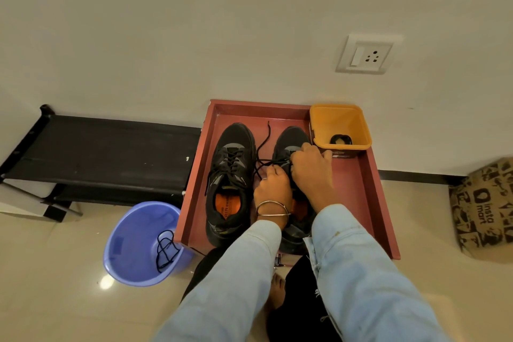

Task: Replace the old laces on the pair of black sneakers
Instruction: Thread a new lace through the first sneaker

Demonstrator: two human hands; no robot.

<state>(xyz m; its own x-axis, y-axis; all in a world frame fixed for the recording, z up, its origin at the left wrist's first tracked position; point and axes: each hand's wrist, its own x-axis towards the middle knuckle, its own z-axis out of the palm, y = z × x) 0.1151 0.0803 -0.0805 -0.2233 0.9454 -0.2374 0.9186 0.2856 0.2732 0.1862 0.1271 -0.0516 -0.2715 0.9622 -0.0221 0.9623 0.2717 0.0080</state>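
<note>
Two black sneakers stand side by side in a red tray (369, 203). The left sneaker (231, 175) is laced and shows an orange insole. Both my hands work over the right sneaker (291, 139). My left hand (272, 187), with bangles at the wrist, pinches a black lace (262, 147) at the eyelets; its loose end trails toward the toes between the shoes. My right hand (311, 169) curls over the shoe's tongue and lacing; whether it holds the lace is hidden.
An orange tub (322, 125) with a coiled black lace (341, 139) sits in the tray's far right corner. A blue bucket (125, 247) on the floor at left holds a loose black lace (166, 250). A black rack (97, 153) stands left, a printed bag (483, 208) right.
</note>
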